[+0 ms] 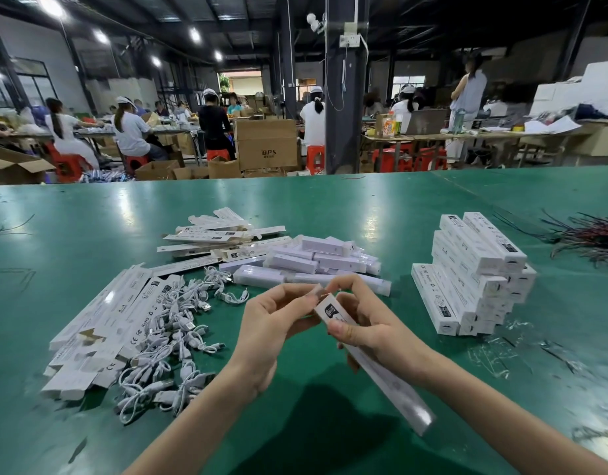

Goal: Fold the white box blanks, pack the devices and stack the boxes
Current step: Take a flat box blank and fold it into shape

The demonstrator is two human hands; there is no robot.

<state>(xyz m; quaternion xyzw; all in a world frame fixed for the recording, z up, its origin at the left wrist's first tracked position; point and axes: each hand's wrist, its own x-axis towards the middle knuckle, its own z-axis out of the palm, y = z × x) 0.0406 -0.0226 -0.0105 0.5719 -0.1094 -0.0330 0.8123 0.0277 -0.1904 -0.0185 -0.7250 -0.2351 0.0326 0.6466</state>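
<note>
A long white box slants from the middle of the view down to the right, above the green table. My right hand grips it near its upper end. My left hand pinches the small end flap at that same end. Flat white box blanks lie in a heap at the left, with more blanks further back. White devices are piled just beyond my hands. Finished boxes are stacked at the right.
A tangle of short white USB cables lies left of my hands. Dark and coloured wires lie at the far right, and clear plastic scraps in front of the stack. Beyond the table stand cardboard cartons and seated workers.
</note>
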